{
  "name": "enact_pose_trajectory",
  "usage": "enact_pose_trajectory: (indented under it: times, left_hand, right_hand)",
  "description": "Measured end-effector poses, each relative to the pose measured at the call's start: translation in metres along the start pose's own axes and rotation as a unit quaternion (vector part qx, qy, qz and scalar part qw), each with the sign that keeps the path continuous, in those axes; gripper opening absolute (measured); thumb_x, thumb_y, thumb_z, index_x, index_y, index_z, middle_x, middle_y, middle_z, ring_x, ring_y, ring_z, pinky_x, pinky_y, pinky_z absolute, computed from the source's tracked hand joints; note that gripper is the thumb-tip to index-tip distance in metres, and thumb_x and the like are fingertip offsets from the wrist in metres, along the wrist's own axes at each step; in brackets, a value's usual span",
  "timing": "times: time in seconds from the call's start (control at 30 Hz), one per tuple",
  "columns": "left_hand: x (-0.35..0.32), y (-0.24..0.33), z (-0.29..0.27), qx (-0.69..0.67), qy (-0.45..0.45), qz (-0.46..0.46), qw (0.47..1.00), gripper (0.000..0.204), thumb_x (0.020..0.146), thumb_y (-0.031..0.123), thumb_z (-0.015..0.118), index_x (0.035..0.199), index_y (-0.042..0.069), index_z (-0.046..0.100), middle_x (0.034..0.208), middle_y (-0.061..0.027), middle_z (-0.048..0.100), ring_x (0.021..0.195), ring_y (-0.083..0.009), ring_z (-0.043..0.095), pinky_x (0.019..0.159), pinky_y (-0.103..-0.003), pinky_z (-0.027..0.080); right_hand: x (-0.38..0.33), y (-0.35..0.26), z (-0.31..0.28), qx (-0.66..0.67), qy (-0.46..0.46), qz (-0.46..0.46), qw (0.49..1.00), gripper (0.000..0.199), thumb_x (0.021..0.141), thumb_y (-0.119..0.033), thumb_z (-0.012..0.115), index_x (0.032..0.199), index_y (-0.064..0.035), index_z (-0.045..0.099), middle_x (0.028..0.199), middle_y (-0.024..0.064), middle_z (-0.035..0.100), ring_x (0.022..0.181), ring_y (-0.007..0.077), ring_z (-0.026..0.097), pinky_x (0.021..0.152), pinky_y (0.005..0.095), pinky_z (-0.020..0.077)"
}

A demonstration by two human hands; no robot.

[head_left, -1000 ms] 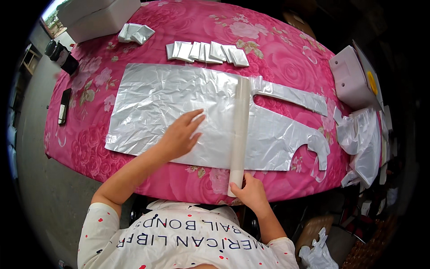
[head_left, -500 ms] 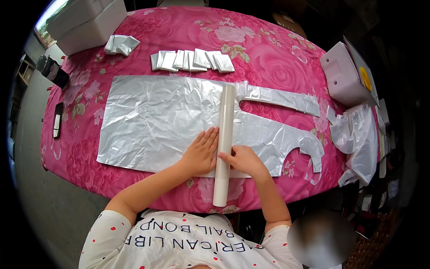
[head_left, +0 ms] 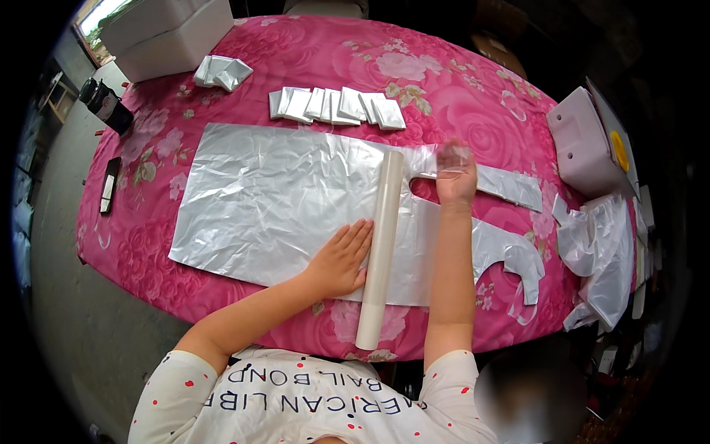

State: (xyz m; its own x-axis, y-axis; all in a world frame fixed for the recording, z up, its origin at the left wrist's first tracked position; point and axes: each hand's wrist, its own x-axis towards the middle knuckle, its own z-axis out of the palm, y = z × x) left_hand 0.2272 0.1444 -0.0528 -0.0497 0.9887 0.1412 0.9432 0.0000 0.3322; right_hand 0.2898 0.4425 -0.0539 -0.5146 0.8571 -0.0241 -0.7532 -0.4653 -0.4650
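A silvery plastic bag (head_left: 274, 200) lies spread flat on the table, its two handle strips toward the right. The upper strip (head_left: 510, 186) is straight, while the lower strip (head_left: 521, 263) curls at its end. Across the bag rests a long pale tube (head_left: 381, 251), its near end past the bag's edge. My left hand (head_left: 342, 260) lies flat on the bag, fingers stretched and their tips beside the tube. Over the base of the upper strip is my right hand (head_left: 456, 174), slightly blurred, with fingers extended; my right forearm hides part of the bag.
Folded silvery packets (head_left: 336, 106) lie in a row beyond the bag, with a smaller pile (head_left: 223, 72) to the left. White foam boxes (head_left: 166, 37) stand far left, and another box (head_left: 588, 140) right. A dark bottle (head_left: 107, 107) and crumpled clear plastic (head_left: 597, 248) sit near the edges.
My right hand has left the tube and moved away from me to the upper handle strip. My left hand stays flat beside the tube. The whole view has shifted slightly.
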Motion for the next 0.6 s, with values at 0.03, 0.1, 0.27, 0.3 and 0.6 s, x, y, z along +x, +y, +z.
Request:
enact_pose_trajectory:
  times: [0.03,0.1,0.27,0.3,0.6]
  left_hand:
    - [0.000,0.001,0.001,0.000,0.000,0.002,1.000,0.068,0.080,0.029,0.043,0.135,-0.009,0.028,0.144,-0.0229,0.024,0.136,-0.0327,0.021,0.111,-0.043,0.016]
    - [0.001,0.001,0.003,0.002,0.004,0.002,1.000,0.068,0.080,0.029,0.043,0.135,-0.009,0.028,0.144,-0.0230,0.024,0.136,-0.0328,0.021,0.111,-0.043,0.016]
    - [0.000,0.001,0.004,0.025,-0.001,-0.002,1.000,0.068,0.082,0.032,0.041,0.134,-0.010,0.029,0.143,-0.0234,0.025,0.135,-0.0328,0.021,0.111,-0.043,0.016]
    - [-0.001,-0.001,0.004,0.033,-0.003,-0.001,0.999,0.067,0.083,0.033,0.040,0.134,-0.010,0.030,0.143,-0.0235,0.026,0.135,-0.0328,0.021,0.111,-0.043,0.016]
    - [-0.001,-0.001,0.011,0.018,0.101,0.044,0.994,0.061,0.084,0.027,0.042,0.132,-0.009,0.033,0.140,-0.0233,0.032,0.134,-0.0328,0.026,0.110,-0.044,0.017]
  right_hand:
    - [0.008,-0.029,-0.013,-0.008,-0.019,-0.026,0.999,0.032,0.094,-0.031,0.041,0.113,-0.0068,0.051,0.118,0.0099,0.057,0.103,0.0238,0.057,0.085,0.0395,0.0475]
    - [0.015,-0.079,-0.026,-0.011,-0.017,-0.083,0.996,0.032,0.094,-0.030,0.040,0.113,-0.0068,0.052,0.120,0.0103,0.055,0.109,0.0247,0.054,0.087,0.0400,0.0471]
    - [-0.024,-0.090,0.081,-0.129,-0.017,-0.153,0.980,0.035,0.095,-0.028,0.037,0.119,-0.0049,0.050,0.123,0.0121,0.053,0.115,0.0259,0.051,0.096,0.0400,0.0411]
    - [-0.037,-0.063,0.110,-0.189,-0.040,-0.154,0.969,0.037,0.096,-0.029,0.037,0.121,-0.0041,0.049,0.125,0.0127,0.052,0.116,0.0255,0.049,0.099,0.0382,0.0393]
    - [-0.141,0.235,0.155,-0.716,-0.419,-0.051,0.557,0.046,0.089,-0.025,0.048,0.131,-0.0053,0.044,0.132,0.0188,0.045,0.130,0.0362,0.030,0.106,0.0474,0.0222]
